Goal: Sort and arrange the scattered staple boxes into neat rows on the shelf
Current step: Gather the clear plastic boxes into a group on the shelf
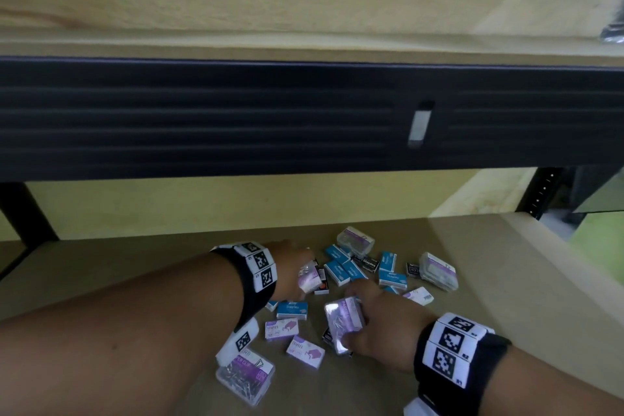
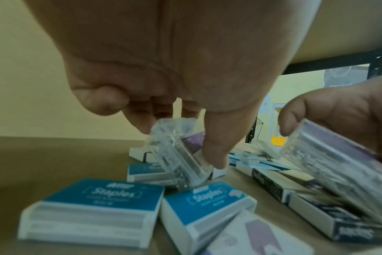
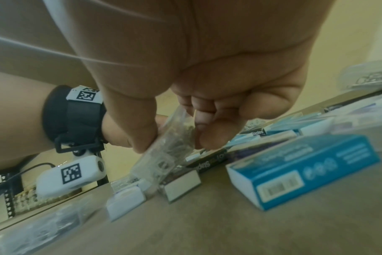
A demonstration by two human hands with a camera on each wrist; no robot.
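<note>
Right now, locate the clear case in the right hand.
Head view, lower centre: the clear case is pinched in the right hand, above the purple staple boxes.

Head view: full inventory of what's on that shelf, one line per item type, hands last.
Blue staple boxes: about nine, blue and white, mostly a cluster at the middle back of the pile, one at the left hand.
Purple staple boxes: about four, white with purple print, near front and right.
Black staple boxes: roughly three, black, mixed into the cluster.
Clear paper-clip cases: three loose, clear with purple labels, at back, right and near left; two more in the hands.
Shelf: one, tan board, black frame.
Left hand: grip on a clear case.
Right hand: grip on a clear case.
</note>
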